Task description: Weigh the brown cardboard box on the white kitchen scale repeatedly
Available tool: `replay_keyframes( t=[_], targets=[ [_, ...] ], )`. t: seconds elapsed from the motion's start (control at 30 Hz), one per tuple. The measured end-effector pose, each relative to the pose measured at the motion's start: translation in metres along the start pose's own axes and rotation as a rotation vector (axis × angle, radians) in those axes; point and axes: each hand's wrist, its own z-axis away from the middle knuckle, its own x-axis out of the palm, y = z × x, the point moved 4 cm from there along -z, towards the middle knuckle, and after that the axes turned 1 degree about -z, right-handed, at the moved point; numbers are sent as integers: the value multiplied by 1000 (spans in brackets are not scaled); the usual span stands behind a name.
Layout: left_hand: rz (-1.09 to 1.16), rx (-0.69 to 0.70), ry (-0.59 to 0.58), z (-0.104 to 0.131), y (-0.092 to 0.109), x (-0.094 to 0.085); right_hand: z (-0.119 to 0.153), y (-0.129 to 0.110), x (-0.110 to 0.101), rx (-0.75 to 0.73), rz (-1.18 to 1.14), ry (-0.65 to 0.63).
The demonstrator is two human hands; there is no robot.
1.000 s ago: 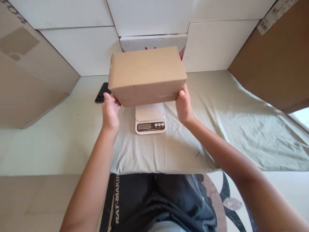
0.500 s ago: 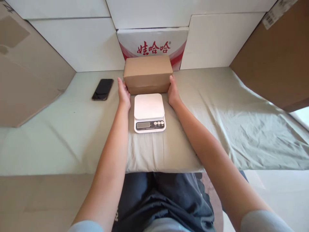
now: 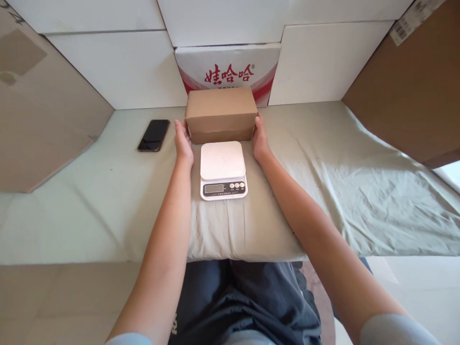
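A brown cardboard box [image 3: 222, 122] rests on the cloth just behind a white digital kitchen scale [image 3: 223, 163]. My left hand [image 3: 183, 141] is against the box's left end, its thumb held up and its other fingers partly hidden at the side. Against the right end is my right hand [image 3: 261, 139], thumb near the front corner, the rest of the fingers mostly out of sight. Between them, both hands hold the box. The scale's pan has nothing on it, and its display and buttons face me.
A black phone [image 3: 154, 135] lies left of the box on the pale green cloth [image 3: 305, 191]. White boxes, one with red lettering [image 3: 230, 74], form a wall behind. Large cardboard boxes stand at the left [image 3: 46, 110] and right [image 3: 402, 100].
The view has shifted slightly, so everything sits a little lower in the picture. The box and both hands have hardly moved; both hands remain at the box's ends.
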Motion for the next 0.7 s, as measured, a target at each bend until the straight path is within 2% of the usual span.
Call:
replay_keyframes(
  t=[0.13, 0.23, 0.43, 0.7],
  targets=[
    [-78, -27, 70, 3, 7, -15, 3, -1, -9, 9, 34, 25],
    [-98, -41, 47, 2, 6, -19, 1, 2, -11, 38, 54, 19],
    [-44, -19, -59, 5, 1, -6, -5, 6, -7, 26, 3, -71],
    [-16, -94, -14, 16, 7, 11, 1, 1, 2, -21, 120, -126]
  ],
)
